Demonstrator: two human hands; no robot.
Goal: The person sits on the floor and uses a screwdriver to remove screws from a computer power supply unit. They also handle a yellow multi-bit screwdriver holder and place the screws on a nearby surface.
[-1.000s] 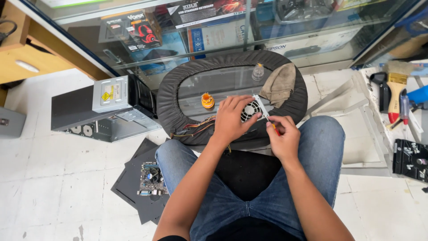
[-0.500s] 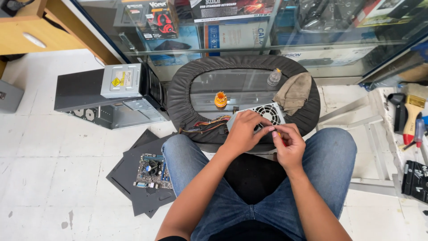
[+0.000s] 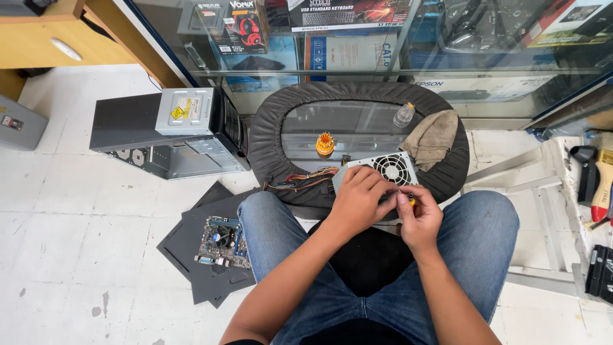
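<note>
Both hands drawn closer, left hand (image 3: 357,201) on power supply (image 3: 377,172), right hand (image 3: 418,217) pinching screwdriver (image 3: 410,200)

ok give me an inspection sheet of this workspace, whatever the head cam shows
surface: round glass-topped table with dark padded rim
job's things: grey power supply unit, fan grille up, at the near edge
clutter: orange bit holder, clear bottle, tan rag
grippers: left hand on the unit; right hand pinches a small yellow-tipped tool, too hidden to identify
cables: coloured wire bundle runs left from the unit
surroundings: open computer case, motherboard on dark panels on the floor, glass display cabinet, hand tools at right
</note>
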